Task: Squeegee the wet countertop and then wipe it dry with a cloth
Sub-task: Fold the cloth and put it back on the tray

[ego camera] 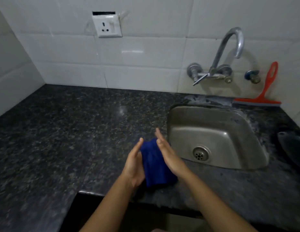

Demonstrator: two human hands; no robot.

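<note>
A folded blue cloth is sandwiched between my two flat palms, just above the dark speckled granite countertop and left of the sink. My left hand presses its left side with the fingers straight. My right hand presses the right side, fingers also straight and pointing away from me. The red squeegee stands behind the sink at the far right, blade on the counter and handle leaning on the tiled wall. A wet, whitish film shows on the counter next to its blade.
A steel sink is set into the counter on the right, with a wall tap above it. A dark oval object lies at the right edge. A white socket is on the tiled wall. The counter's front edge runs just below my wrists.
</note>
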